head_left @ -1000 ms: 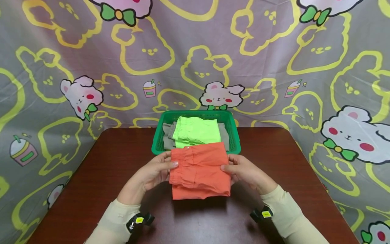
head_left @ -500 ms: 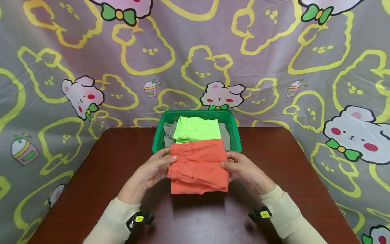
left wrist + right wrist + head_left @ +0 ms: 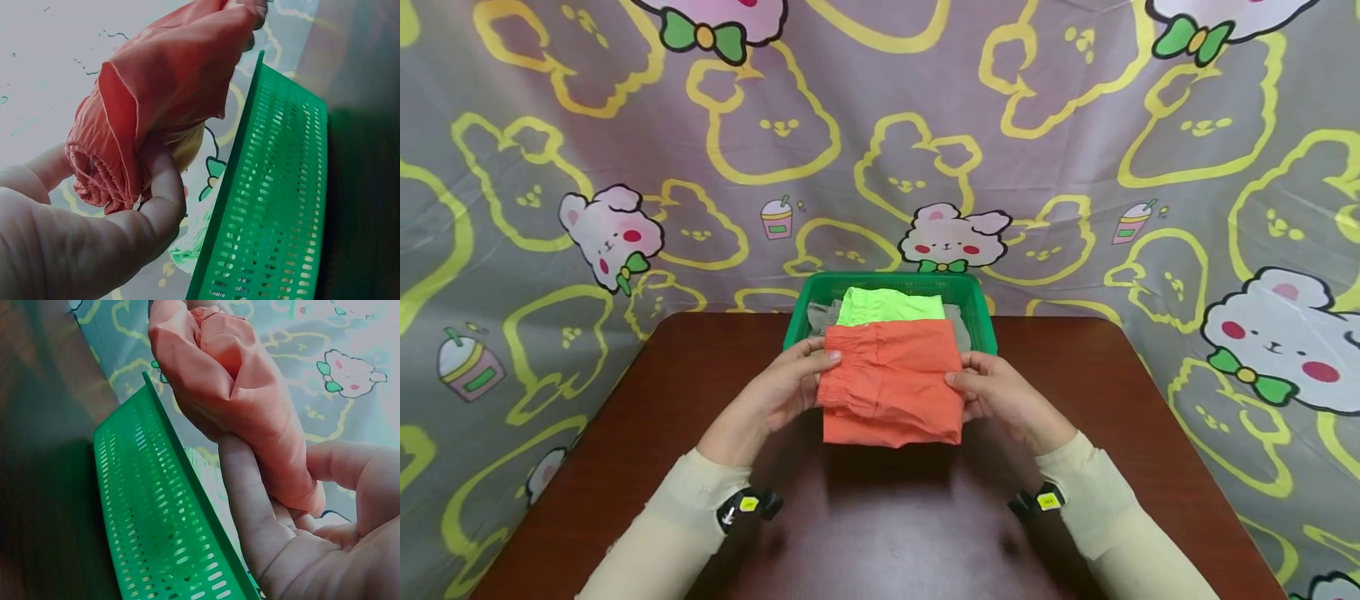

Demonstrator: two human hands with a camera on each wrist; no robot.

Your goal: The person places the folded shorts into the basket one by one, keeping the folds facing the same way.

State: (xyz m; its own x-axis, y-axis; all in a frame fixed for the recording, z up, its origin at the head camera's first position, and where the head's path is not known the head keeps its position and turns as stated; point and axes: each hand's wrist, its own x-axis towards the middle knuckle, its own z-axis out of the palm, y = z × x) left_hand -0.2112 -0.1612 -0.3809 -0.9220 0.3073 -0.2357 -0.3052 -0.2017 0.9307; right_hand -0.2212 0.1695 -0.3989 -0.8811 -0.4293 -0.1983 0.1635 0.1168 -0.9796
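Folded orange shorts (image 3: 891,383) with a gathered elastic waistband hang in the air between both hands, over the near side of a green basket (image 3: 988,329). My left hand (image 3: 782,385) pinches the waistband end, thumb on top and fingers beneath. At the opposite end my right hand (image 3: 1011,398) grips the fold the same way. Inside the basket lie folded neon green shorts (image 3: 895,305), partly covered by the orange ones in the head view. Grey clothing (image 3: 957,323) shows underneath them. Both wrist views show the orange shorts (image 3: 169,75) above the basket's perforated wall (image 3: 156,506).
The basket stands near the far edge of a dark reddish-brown table (image 3: 715,367). Behind and beside the table hangs a grey cloth (image 3: 850,150) with yellow outlines and cartoon animals. Each wrist wears a black strap camera (image 3: 745,507).
Both hands have carried the orange shorts forward and over the basket's near rim, and they now cover more of the neon green shorts. The basket stays in place; the head view shifts slightly.
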